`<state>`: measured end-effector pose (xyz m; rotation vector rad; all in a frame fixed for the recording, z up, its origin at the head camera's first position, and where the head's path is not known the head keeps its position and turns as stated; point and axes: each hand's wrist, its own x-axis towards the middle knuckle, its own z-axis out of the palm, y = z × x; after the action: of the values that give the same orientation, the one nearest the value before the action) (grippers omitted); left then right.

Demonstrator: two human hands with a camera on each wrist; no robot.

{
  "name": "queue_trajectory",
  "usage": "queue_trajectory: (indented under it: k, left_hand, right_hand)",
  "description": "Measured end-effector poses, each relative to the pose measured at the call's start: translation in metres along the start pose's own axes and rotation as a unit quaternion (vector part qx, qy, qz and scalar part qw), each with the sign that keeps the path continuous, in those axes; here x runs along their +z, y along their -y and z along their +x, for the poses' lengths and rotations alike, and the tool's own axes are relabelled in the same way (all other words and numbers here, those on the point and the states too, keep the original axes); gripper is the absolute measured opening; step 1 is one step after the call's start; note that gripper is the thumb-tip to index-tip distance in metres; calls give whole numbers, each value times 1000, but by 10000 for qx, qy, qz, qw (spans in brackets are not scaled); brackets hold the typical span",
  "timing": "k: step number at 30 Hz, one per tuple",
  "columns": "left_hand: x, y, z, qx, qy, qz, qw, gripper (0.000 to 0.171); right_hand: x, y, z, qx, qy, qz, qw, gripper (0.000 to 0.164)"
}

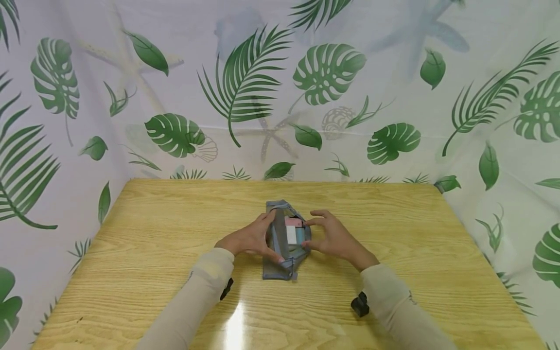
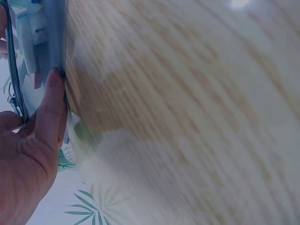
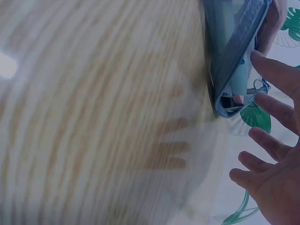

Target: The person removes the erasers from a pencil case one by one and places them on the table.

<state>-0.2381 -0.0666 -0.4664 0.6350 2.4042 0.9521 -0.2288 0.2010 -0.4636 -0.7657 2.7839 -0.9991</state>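
A grey-blue zippered pouch (image 1: 280, 238) lies on the table with its mouth spread apart. Inside show a pink block (image 1: 293, 222), a white block (image 1: 291, 235) and a blue one (image 1: 300, 236), small and flat-sided. My left hand (image 1: 251, 237) grips the pouch's left side, thumb at the near end, fingers at the far end. In the left wrist view, that hand (image 2: 33, 150) has its thumb against the zip edge. My right hand (image 1: 334, 238) has thumb and forefinger at the opposite rim. The right wrist view shows that hand's fingers (image 3: 276, 110) spread and fairly straight beside the zip pull.
The pouch stands near the middle of a wood-grain table (image 1: 175, 209). A white cloth with green leaf prints (image 1: 262, 87) hangs behind the table and along both sides. Dark straps with small devices (image 1: 360, 305) sit at the wrists, over light sleeves (image 1: 192, 296).
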Motion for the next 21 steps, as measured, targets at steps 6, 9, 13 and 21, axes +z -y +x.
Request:
queue_trajectory:
  k: [6, 9, 13, 21]
  left_hand:
    - [0, 0, 1, -48, -11, 96, 9999, 132]
    - [-1, -1, 0, -52, -21, 48, 10000, 131]
    - [-1, -4, -1, -84, -16, 31, 10000, 131]
    - [-1, -4, -2, -134, 14, 87, 9999, 131]
  right_hand:
    - [4, -1, 0, 13, 52, -21, 10000, 48]
    - [6, -2, 1, 53, 70, -119, 9999, 47]
    - [7, -1, 1, 87, 74, -201, 9997, 47]
    - [6, 1, 1, 171, 120, -182, 9996, 46]
